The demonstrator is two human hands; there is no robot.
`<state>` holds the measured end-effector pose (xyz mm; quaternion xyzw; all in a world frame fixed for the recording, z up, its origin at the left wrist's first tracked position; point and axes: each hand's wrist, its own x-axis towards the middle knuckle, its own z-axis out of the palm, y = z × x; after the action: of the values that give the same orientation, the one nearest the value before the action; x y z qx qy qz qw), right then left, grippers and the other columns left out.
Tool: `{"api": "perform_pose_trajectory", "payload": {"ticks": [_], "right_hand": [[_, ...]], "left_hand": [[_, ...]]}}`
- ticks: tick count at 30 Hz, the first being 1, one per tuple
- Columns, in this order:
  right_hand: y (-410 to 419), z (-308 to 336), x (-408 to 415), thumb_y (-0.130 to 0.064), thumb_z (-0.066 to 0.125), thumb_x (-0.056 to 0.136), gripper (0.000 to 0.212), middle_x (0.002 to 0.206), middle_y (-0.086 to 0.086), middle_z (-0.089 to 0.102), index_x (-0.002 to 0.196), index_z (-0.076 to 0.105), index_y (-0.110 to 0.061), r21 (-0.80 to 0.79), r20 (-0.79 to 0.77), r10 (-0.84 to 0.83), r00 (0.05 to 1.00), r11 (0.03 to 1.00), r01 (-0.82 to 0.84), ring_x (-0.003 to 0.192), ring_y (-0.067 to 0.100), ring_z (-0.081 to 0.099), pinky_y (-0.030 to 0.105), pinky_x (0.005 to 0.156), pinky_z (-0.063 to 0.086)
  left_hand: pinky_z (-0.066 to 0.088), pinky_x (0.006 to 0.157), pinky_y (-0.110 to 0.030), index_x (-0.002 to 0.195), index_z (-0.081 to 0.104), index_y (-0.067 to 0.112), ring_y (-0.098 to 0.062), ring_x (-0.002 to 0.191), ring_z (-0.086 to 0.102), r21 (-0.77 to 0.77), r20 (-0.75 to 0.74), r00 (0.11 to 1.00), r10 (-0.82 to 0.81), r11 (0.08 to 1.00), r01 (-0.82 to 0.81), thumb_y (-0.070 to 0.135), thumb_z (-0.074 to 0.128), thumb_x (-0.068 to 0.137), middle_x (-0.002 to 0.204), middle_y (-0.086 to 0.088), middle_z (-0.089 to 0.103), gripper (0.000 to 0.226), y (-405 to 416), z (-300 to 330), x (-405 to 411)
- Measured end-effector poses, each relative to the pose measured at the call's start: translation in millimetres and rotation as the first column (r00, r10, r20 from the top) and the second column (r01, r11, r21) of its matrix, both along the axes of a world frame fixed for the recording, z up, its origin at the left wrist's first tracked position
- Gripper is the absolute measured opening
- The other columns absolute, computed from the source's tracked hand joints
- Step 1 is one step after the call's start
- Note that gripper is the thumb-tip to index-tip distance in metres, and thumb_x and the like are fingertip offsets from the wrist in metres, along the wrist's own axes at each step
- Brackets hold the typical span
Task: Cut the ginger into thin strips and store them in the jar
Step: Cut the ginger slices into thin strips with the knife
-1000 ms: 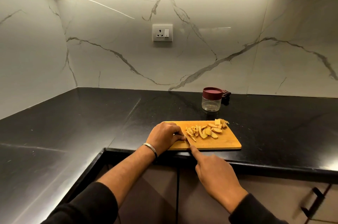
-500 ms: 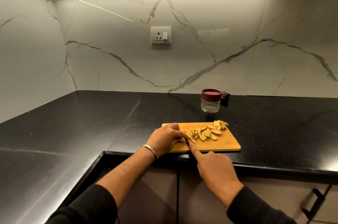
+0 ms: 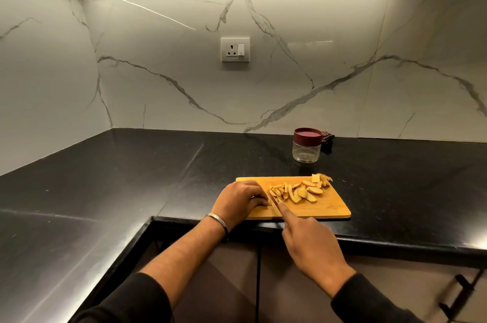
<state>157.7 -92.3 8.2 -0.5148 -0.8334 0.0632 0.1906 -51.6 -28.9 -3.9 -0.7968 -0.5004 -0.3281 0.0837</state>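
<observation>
While no writing reads, left hand (image 3: 241,197) pins ginger (image 3: 296,191).

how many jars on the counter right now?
1. The jar, lid on, stands on the black counter behind the cutting board, near the wall. A dark object behind it is partly hidden, so I cannot identify it.

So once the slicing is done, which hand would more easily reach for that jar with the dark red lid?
Probably the right hand. The jar stands beyond the cutting board's far right corner, on that hand's side, though it would first have to put down the knife. The left hand pins ginger at the board's left end.
</observation>
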Motion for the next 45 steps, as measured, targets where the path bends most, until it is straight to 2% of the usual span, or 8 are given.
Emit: {"api": "perform_pose_trajectory", "payload": {"ticks": [5,11,21,25,29,34,39,45], "right_hand": [[4,1,-10,-0.036,0.035,0.107,0.057,0.075,-0.011,0.047,0.159,0.013,-0.036,0.009,-0.027,0.022,0.999,1.0,-0.021,0.063,0.004,0.045,0.019,0.051,0.03],[13,3,-14,-0.035,0.037,0.107,0.056,0.082,-0.007,0.052,0.159,0.017,-0.034,-0.018,-0.003,0.026,1.0,0.999,-0.026,0.072,0.007,0.05,0.024,0.065,0.042],[22,4,-19,-0.035,0.036,0.107,0.056,0.09,-0.005,0.055,0.159,0.017,-0.034,-0.079,0.009,0.039,0.999,0.996,-0.038,0.082,0.01,0.053,0.026,0.071,0.043],[12,2,-9,-0.035,0.036,0.107,0.057,0.093,-0.005,0.055,0.16,0.014,-0.035,-0.089,0.013,0.044,0.999,0.995,-0.043,0.084,0.01,0.052,0.025,0.072,0.041],[-1,3,1,-0.033,0.035,0.107,0.058,0.093,-0.004,0.054,0.159,0.008,-0.039,-0.049,0.114,0.041,0.993,0.998,-0.035,0.086,0.012,0.055,0.029,0.078,0.047],[-3,5,7,-0.025,0.036,0.109,0.063,0.09,-0.002,0.048,0.159,0.001,-0.041,0.046,0.279,-0.035,0.96,0.999,0.023,0.081,0.015,0.052,0.031,0.071,0.043],[-1,5,5,-0.023,0.035,0.109,0.062,0.088,-0.001,0.046,0.159,0.002,-0.038,0.066,0.327,-0.046,0.944,0.997,0.026,0.077,0.015,0.047,0.032,0.07,0.04],[1,1,4,-0.026,0.035,0.109,0.061,0.087,-0.002,0.049,0.159,0.003,-0.039,0.061,0.298,-0.034,0.954,0.998,0.016,0.08,0.015,0.052,0.033,0.07,0.044]], "left_hand": [[0.055,0.079,-0.018,0.094,0.079,0.021,-0.007,0.083,0.068,0.01,-0.005,1.0,-0.005,1.0,0.006,0.032,0.072,0.087,0.096,0.006,0.074,0.014,-1,-1,0],[0.052,0.079,-0.015,0.094,0.079,0.023,-0.007,0.081,0.069,0.003,0.0,1.0,-0.003,1.0,0.003,0.033,0.072,0.087,0.094,0.006,0.075,0.015,-1,0,-1],[0.049,0.07,-0.014,0.09,0.079,0.028,-0.006,0.077,0.067,0.028,0.006,0.998,0.058,0.998,-0.058,0.039,0.073,0.086,0.09,0.01,0.074,0.013,0,-1,-1],[0.054,0.069,-0.019,0.089,0.078,0.027,-0.006,0.076,0.067,0.007,0.024,0.997,0.071,0.997,-0.071,0.041,0.074,0.084,0.088,0.01,0.074,0.015,1,-2,-2],[0.054,0.07,-0.019,0.09,0.078,0.025,-0.007,0.077,0.067,-0.004,0.017,0.997,0.073,0.997,-0.073,0.04,0.074,0.085,0.09,0.008,0.074,0.016,3,-3,-3],[0.051,0.069,-0.013,0.091,0.077,0.026,-0.005,0.077,0.066,-0.026,0.027,0.998,0.059,0.998,-0.058,0.039,0.074,0.085,0.09,0.009,0.073,0.015,3,-3,-4],[0.052,0.074,-0.014,0.107,0.071,0.029,-0.005,0.086,0.065,-0.041,0.021,0.999,0.048,0.998,-0.047,0.036,0.071,0.088,0.1,0.011,0.071,0.02,1,-1,-2],[0.048,0.071,-0.018,0.114,0.072,0.038,-0.007,0.092,0.058,-0.086,-0.113,0.993,0.022,0.996,-0.032,0.037,0.062,0.094,0.115,0.01,0.058,0.022,4,1,-2]]}}
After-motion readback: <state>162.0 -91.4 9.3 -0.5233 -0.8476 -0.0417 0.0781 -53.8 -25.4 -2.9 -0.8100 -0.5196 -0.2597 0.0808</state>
